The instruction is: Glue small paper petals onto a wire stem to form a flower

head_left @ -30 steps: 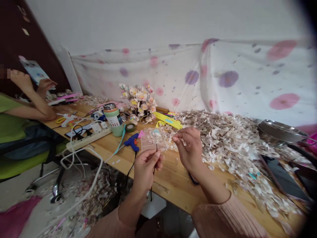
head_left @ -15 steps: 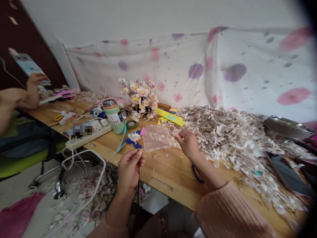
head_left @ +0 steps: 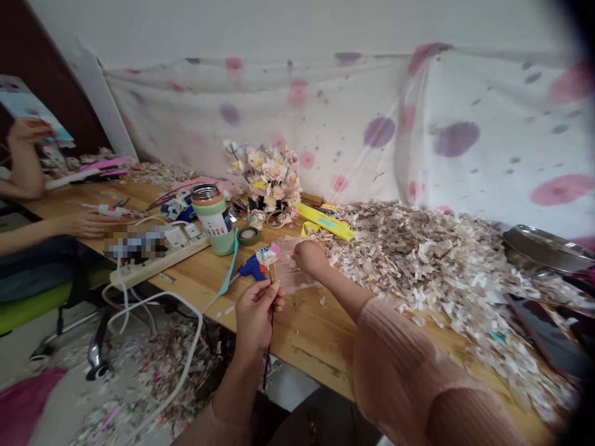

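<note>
My left hand (head_left: pixel 260 310) pinches a thin dark stem just over the table's front edge. A small white artificial flower (head_left: pixel 266 256) tops the stem, and its lower end hangs below my fingers. Right behind the flower lies a blue glue gun (head_left: pixel 252 267). My right hand (head_left: pixel 310 257) is over a clear compartment box (head_left: pixel 297 282), its fingers curled down and mostly hidden. Whether it holds a petal from there I cannot make out. Pale petals lie loose around the box.
A large heap of dried petals (head_left: pixel 409 248) spreads to the right, by a steel pan (head_left: pixel 548 248) and a phone (head_left: pixel 543 328). Behind stand a green flask (head_left: pixel 214 223), flower bunch (head_left: pixel 269 179) and yellow tool (head_left: pixel 325 221). A power strip (head_left: pixel 158 260) lies left, near a co-worker's hands (head_left: pixel 88 223).
My right hand has moved left from the petal heap's edge onto the compartment box. My left hand with the flower stem has shifted slightly right. A co-worker's hand now rests by a white glue gun.
</note>
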The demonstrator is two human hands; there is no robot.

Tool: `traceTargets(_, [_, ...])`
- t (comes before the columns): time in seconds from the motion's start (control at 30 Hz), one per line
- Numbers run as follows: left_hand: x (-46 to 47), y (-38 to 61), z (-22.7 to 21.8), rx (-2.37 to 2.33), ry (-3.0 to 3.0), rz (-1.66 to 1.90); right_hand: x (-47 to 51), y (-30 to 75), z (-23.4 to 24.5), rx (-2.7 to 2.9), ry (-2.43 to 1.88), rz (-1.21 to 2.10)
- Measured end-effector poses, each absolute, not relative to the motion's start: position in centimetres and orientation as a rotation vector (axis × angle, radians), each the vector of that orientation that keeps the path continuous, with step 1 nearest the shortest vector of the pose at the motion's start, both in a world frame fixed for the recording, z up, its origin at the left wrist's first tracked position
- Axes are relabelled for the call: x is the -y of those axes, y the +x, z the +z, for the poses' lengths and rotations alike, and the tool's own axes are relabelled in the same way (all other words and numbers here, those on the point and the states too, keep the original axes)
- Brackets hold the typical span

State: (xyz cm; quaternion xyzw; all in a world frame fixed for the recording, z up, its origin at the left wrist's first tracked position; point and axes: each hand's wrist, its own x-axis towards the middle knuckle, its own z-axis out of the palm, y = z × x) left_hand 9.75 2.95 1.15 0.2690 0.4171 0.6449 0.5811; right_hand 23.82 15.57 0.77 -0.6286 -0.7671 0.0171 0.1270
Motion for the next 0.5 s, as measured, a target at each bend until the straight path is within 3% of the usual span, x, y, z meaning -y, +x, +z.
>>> traceTargets(0.2, [-3.0, 9.2, 1.1, -1.015, 0.628, 1.497, -17.2, 22.5, -0.7, 2.246, -1.964, 0.043])
traceTargets(0.5, [-2.6, 9.4, 1.7, -1.028, 0.679, 1.499, -15.6, 23.6, 1.5, 2.149, -1.72, 0.144])
